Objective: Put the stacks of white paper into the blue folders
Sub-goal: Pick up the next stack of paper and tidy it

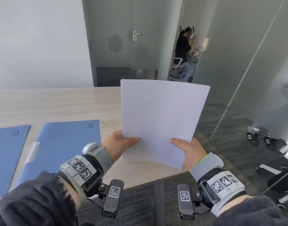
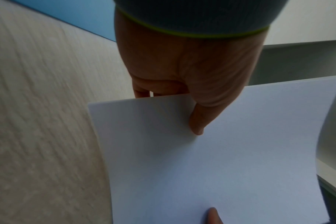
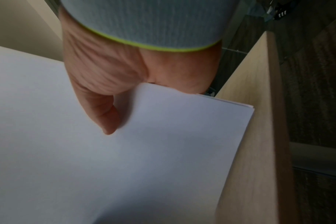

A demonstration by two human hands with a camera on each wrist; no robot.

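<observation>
A stack of white paper (image 1: 159,118) stands tilted upright above the table's right end, held by both hands at its lower part. My left hand (image 1: 122,142) pinches its lower left edge, thumb on the front, fingers behind. My right hand (image 1: 187,149) pinches the lower right edge the same way. In the wrist views the paper (image 2: 220,159) (image 3: 125,151) fills the frame under each thumb. Two shut blue folders lie flat on the table: one (image 1: 58,149) beside my left hand, with a white tab on its left edge, another (image 1: 6,154) at the far left.
The light wooden table (image 1: 58,105) runs back to a white wall. Its right edge (image 3: 259,136) drops to dark carpet. Glass partitions (image 1: 237,70) stand on the right, with shoes (image 1: 260,139) on the floor. A person sits far off beyond the door.
</observation>
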